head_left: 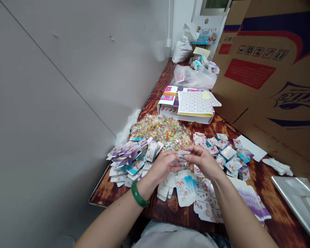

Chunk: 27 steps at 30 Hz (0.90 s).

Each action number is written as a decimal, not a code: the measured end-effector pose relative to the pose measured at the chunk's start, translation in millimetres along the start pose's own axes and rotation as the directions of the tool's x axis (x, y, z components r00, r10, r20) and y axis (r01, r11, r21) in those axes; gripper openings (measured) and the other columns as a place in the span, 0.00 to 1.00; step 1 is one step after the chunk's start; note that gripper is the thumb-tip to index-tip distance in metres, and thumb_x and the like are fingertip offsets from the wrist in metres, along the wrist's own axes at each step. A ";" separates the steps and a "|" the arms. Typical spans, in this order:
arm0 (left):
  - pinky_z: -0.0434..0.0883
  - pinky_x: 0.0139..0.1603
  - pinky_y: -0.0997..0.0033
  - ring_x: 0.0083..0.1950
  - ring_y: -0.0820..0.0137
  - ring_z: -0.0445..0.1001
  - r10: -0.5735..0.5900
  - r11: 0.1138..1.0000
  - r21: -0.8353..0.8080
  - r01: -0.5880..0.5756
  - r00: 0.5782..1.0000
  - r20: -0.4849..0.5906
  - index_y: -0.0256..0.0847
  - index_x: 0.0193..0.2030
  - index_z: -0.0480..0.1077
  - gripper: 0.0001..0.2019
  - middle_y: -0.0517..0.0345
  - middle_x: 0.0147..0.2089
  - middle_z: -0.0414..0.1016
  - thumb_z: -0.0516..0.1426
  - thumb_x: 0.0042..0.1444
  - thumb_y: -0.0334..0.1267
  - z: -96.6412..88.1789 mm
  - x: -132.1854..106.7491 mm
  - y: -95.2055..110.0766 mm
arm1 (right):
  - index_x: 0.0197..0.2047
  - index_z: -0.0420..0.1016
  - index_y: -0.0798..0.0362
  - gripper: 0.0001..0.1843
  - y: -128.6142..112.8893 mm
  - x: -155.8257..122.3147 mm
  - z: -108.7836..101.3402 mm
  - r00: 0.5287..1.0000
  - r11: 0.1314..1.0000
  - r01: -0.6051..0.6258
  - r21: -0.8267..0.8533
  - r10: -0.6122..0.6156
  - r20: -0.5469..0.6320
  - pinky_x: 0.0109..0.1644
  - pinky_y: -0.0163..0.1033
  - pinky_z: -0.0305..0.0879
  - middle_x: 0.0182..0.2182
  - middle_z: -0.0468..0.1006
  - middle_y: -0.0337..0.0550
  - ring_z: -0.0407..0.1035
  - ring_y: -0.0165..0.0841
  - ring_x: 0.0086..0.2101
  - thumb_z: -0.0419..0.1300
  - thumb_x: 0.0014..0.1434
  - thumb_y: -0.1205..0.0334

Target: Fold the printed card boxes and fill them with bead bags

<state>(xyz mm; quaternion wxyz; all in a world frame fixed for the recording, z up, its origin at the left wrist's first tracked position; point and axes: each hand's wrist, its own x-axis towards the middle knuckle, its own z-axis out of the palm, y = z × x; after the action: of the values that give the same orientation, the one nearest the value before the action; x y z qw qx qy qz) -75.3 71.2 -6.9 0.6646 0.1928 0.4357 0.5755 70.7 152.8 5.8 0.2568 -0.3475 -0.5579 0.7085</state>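
My left hand, above a green bangle, and my right hand meet over the middle of the table. Between their fingertips is a small carton with a pale flap on top; its printing is too small to make out. Just below lie fanned flat cartons in white and blue, beside a stack of white cards. Beyond my fingers spreads a heap of small clear packets with bright bits inside. Printed sticker sheets lie under my right forearm.
Flat purple and blue cartons pile up at the left. Box-shaped small cartons cluster at the right, near fanned purple cartons. A white box with sheets on it stands behind the packets. Large cardboard cartons border the right; a grey wall, the left.
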 end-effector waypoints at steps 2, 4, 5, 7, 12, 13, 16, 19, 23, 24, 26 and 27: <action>0.74 0.40 0.61 0.35 0.67 0.75 -0.015 1.000 0.023 0.015 1.000 -0.017 0.35 0.39 0.73 0.14 0.52 0.35 0.76 0.62 0.48 0.41 0.1 0.9 0.4 | 0.34 0.76 0.52 0.13 3.4 0.5 1.7 0.995 0.996 0.076 -0.054 -0.079 -0.055 0.23 0.34 0.61 0.24 0.74 0.37 0.64 0.27 0.20 0.67 0.43 0.57; 0.75 0.37 0.63 0.32 0.69 0.75 -0.022 0.998 0.052 0.023 0.999 -0.034 0.36 0.40 0.73 0.15 0.52 0.37 0.75 0.60 0.50 0.44 0.0 1.5 0.9 | 0.32 0.78 0.51 0.09 5.7 -0.6 5.4 0.965 0.953 0.227 -0.202 -0.248 -0.083 0.28 0.36 0.64 0.26 0.75 0.40 0.67 0.30 0.25 0.65 0.46 0.57; 0.75 0.35 0.63 0.30 0.70 0.75 -0.018 0.998 0.061 0.021 0.999 -0.045 0.36 0.40 0.73 0.15 0.53 0.37 0.74 0.60 0.51 0.45 -0.1 1.5 1.3 | 0.32 0.79 0.51 0.08 6.4 -1.5 7.4 0.941 0.911 0.301 -0.282 -0.332 -0.070 0.32 0.38 0.66 0.29 0.76 0.42 0.69 0.32 0.29 0.64 0.48 0.58; 0.76 0.33 0.64 0.28 0.72 0.74 -0.009 0.998 0.066 0.013 0.998 -0.059 0.37 0.38 0.73 0.15 0.54 0.38 0.74 0.58 0.52 0.47 -0.5 0.8 2.3 | 0.32 0.79 0.50 0.06 7.2 -2.9 10.4 0.903 0.841 0.384 -0.381 -0.428 -0.034 0.39 0.40 0.67 0.33 0.77 0.45 0.70 0.35 0.35 0.63 0.50 0.59; 0.76 0.38 0.67 0.38 0.69 0.75 0.007 0.991 0.133 -0.015 0.998 0.058 0.41 0.45 0.73 0.16 0.53 0.47 0.72 0.62 0.49 0.42 -4.2 -2.7 3.4 | 0.29 0.77 0.53 0.08 4.4 -2.8 11.9 0.947 0.934 0.278 -0.224 -0.306 -0.097 0.36 0.40 0.67 0.28 0.78 0.43 0.71 0.34 0.30 0.66 0.46 0.58; 0.75 0.39 0.68 0.41 0.69 0.75 0.021 0.988 0.154 -0.033 0.996 0.083 0.42 0.46 0.72 0.16 0.53 0.49 0.72 0.62 0.49 0.41 -5.2 -3.4 3.4 | 0.29 0.76 0.53 0.09 2.6 -2.8 12.0 0.955 0.949 0.254 -0.186 -0.276 -0.106 0.35 0.39 0.67 0.27 0.78 0.43 0.71 0.33 0.29 0.67 0.45 0.58; 0.74 0.41 0.69 0.44 0.68 0.74 0.054 0.978 0.192 -0.080 0.989 0.136 0.43 0.48 0.72 0.16 0.53 0.51 0.71 0.60 0.51 0.40 -8.1 -5.2 3.4 | 0.26 0.75 0.54 0.10 -3.2 -3.7 13.5 0.963 0.964 0.211 -0.161 -0.233 -0.133 0.29 0.36 0.64 0.23 0.76 0.40 0.68 0.30 0.24 0.68 0.43 0.57; 0.74 0.42 0.68 0.46 0.66 0.73 0.063 0.973 0.211 -0.095 0.986 0.155 0.43 0.49 0.71 0.16 0.53 0.49 0.73 0.60 0.52 0.40 -10.2 -6.1 2.8 | 0.25 0.74 0.54 0.09 -5.4 -5.2 15.4 0.950 0.943 0.251 -0.220 -0.283 -0.131 0.28 0.35 0.63 0.22 0.75 0.40 0.66 0.29 0.23 0.66 0.45 0.58; 0.74 0.42 0.67 0.46 0.66 0.73 0.068 0.976 0.196 -0.094 0.988 0.136 0.43 0.49 0.71 0.17 0.54 0.49 0.73 0.61 0.51 0.39 -10.2 -6.6 2.2 | 0.26 0.74 0.53 0.05 -3.4 -8.1 15.5 0.879 0.813 0.418 -0.406 -0.474 -0.046 0.33 0.36 0.64 0.26 0.74 0.42 0.68 0.32 0.30 0.62 0.51 0.63; 0.75 0.42 0.68 0.46 0.66 0.73 0.069 0.978 0.187 -0.092 0.990 0.126 0.43 0.49 0.71 0.17 0.54 0.49 0.73 0.61 0.51 0.39 -9.5 -7.0 2.5 | 0.26 0.75 0.53 0.05 -2.9 -9.2 14.8 0.857 0.767 0.456 -0.452 -0.515 -0.008 0.34 0.37 0.65 0.27 0.74 0.42 0.69 0.32 0.31 0.61 0.52 0.64; 0.75 0.40 0.69 0.45 0.67 0.74 0.061 0.983 0.168 -0.078 0.993 0.100 0.43 0.48 0.72 0.16 0.54 0.48 0.73 0.60 0.51 0.39 -7.9 -8.1 3.5 | 0.30 0.76 0.53 0.05 -1.5 -11.4 13.2 0.820 0.684 0.517 -0.515 -0.567 0.071 0.36 0.38 0.66 0.31 0.75 0.45 0.69 0.34 0.34 0.59 0.55 0.65; 0.76 0.39 0.68 0.43 0.68 0.74 0.052 0.986 0.154 -0.066 0.995 0.089 0.43 0.48 0.72 0.16 0.54 0.48 0.73 0.60 0.51 0.39 -7.1 -8.8 4.0 | 0.33 0.76 0.52 0.05 -0.4 -12.5 12.5 0.807 0.653 0.537 -0.534 -0.582 0.100 0.37 0.38 0.66 0.33 0.75 0.46 0.69 0.34 0.35 0.58 0.55 0.65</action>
<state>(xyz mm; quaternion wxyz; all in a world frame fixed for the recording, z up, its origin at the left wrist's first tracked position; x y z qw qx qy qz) -83.0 62.2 -4.6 0.6480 0.2816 0.4450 0.5502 68.8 135.9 10.5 0.3765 -0.2440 -0.8021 0.3942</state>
